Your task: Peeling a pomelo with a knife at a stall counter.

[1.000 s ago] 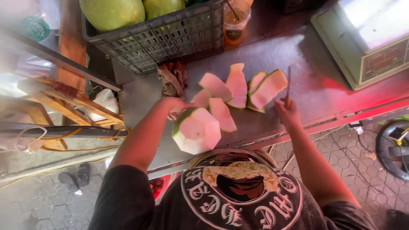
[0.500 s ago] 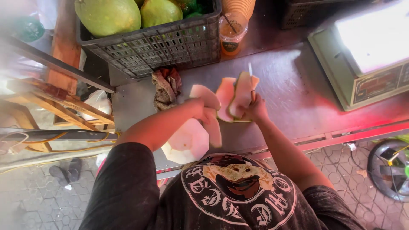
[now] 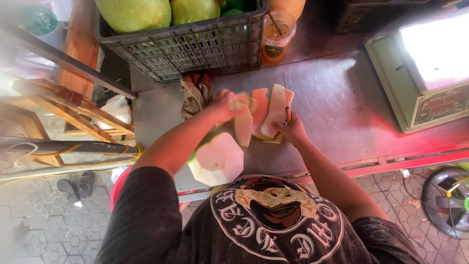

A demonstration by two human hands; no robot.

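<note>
Left of the bench [image 3: 342, 102]: wooden frame pieces [image 3: 73, 110], sandals [image 3: 75, 185] on the paved floor below.

Dark plastic crate [image 3: 195, 46] at the back of the bench, three green fruits showing in it: two large [image 3: 132, 12], one small dark one mostly hidden. Crumpled rag [image 3: 195, 93] just in front of the crate.

Change vs a second ago: the peeled rind slices then lay spread across the bench. Both hands have since closed in and swept them into one stack. Reads as peel being collected, cutting paused.

Left hand [image 3: 222, 105]: fingers closed onto the left side of the rind stack [image 3: 261, 115]. Count is roughly five slices, pale with pink inner faces; overlap makes it inexact.

One trimmed fruit [image 3: 216, 159], white faceted flesh with a strip of green skin left, sits at the near bench edge, under the left forearm, not gripped.

Right hand [image 3: 290, 131]: fingers clamped on one thin knife [image 3: 286, 100], blade pointing away, hand touching the right side of the stack.

One plastic cup [image 3: 277, 34] of orange drink with a straw, behind the stack. One weighing scale [image 3: 425, 68] at far right.
</note>
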